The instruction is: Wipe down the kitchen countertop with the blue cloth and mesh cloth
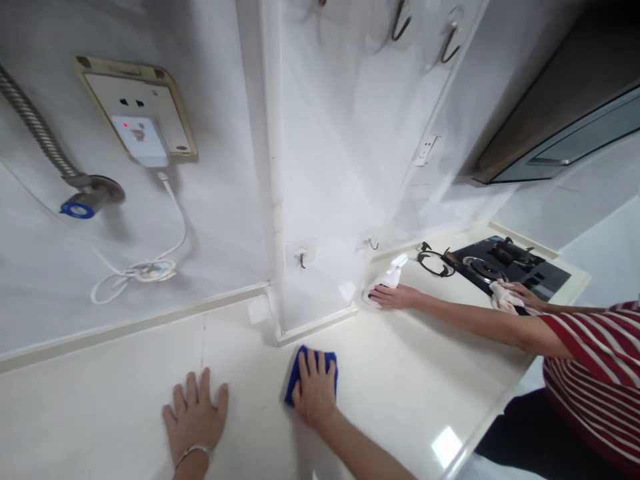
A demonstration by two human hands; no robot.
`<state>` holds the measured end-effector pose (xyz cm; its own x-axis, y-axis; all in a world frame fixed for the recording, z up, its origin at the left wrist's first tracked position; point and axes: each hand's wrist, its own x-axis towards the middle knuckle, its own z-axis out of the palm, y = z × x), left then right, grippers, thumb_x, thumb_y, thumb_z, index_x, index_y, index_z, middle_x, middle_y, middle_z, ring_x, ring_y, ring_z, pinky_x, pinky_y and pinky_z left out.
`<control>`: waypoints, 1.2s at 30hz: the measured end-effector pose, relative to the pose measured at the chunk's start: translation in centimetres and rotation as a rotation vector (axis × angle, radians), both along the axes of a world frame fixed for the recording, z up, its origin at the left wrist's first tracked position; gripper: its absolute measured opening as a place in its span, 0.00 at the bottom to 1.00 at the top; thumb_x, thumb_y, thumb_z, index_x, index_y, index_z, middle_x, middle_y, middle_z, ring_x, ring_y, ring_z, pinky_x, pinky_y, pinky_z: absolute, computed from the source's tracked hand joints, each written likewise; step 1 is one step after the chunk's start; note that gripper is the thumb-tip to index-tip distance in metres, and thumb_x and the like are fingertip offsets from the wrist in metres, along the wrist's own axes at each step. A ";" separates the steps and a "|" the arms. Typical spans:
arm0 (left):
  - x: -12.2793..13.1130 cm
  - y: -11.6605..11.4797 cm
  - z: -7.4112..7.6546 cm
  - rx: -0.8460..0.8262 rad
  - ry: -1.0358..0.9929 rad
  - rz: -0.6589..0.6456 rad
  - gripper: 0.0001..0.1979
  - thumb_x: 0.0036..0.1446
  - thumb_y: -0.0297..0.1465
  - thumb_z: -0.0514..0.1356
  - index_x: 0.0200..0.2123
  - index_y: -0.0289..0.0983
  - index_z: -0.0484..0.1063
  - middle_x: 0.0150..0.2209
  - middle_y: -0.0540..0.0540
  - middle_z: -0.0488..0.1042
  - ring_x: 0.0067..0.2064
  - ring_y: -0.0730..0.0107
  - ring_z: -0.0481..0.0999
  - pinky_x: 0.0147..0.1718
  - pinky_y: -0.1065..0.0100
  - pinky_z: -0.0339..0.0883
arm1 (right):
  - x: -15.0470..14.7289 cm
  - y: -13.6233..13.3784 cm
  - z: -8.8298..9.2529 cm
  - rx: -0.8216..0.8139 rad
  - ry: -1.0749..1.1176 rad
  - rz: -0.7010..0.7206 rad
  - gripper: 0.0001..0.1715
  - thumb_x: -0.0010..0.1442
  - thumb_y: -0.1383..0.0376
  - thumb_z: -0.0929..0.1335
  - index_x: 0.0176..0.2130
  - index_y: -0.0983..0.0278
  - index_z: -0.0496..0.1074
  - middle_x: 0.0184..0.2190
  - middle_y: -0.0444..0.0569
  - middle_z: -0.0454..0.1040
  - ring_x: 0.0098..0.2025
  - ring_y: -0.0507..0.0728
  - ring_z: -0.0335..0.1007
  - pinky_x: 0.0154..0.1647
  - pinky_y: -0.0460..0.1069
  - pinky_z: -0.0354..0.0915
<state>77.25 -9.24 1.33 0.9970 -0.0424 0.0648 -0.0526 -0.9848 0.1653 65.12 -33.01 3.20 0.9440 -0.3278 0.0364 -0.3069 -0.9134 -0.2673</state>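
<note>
My left hand (194, 415) lies flat on the pale countertop (250, 427), fingers spread, with a thin bracelet at the wrist and nothing held. To its right, my right hand (316, 390) presses a folded blue cloth (294, 385) against the counter, just in front of the corner of a wall that juts out. The fingers curl over the cloth, whose edges show on both sides of the hand. What lies under the palm is hidden.
A co-worker in a striped shirt (595, 353) has one hand at a white spray bottle (393, 275) and the other on a pale rag (505, 297) by the gas stove (515, 263). A burner grate (435, 261) lies beside it. A plugged-in charger (143, 141) and water valve (90, 199) are on the wall.
</note>
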 end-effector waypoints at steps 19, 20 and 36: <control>-0.1 0.0 0.2 0.034 -0.013 0.026 0.38 0.64 0.48 0.35 0.72 0.38 0.52 0.75 0.40 0.50 0.75 0.44 0.44 0.70 0.43 0.39 | -7.1 -7.1 -1.1 0.791 -0.294 -0.255 0.23 0.55 0.48 0.69 0.41 0.63 0.76 0.37 0.52 0.82 0.39 0.64 0.79 0.43 0.55 0.73; -0.1 0.0 0.1 0.030 -0.014 0.028 0.38 0.64 0.48 0.36 0.72 0.38 0.52 0.75 0.40 0.50 0.75 0.44 0.44 0.70 0.43 0.39 | -7.4 -8.8 -0.9 0.819 -0.366 -0.350 0.26 0.54 0.45 0.69 0.40 0.63 0.76 0.36 0.53 0.82 0.38 0.65 0.79 0.42 0.56 0.74; -0.4 -0.2 -0.1 -0.047 -0.047 0.015 0.37 0.65 0.47 0.38 0.71 0.36 0.53 0.74 0.38 0.51 0.75 0.44 0.42 0.70 0.41 0.39 | 5.5 -15.0 -0.2 -0.002 -0.278 -0.398 0.43 0.57 0.72 0.61 0.70 0.70 0.54 0.71 0.65 0.55 0.60 0.69 0.64 0.61 0.62 0.63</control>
<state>76.84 -9.48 1.26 0.9933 -0.0235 0.1129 -0.0469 -0.9768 0.2091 70.66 -48.05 3.00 0.6995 -0.6615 0.2704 -0.5503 -0.7400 -0.3868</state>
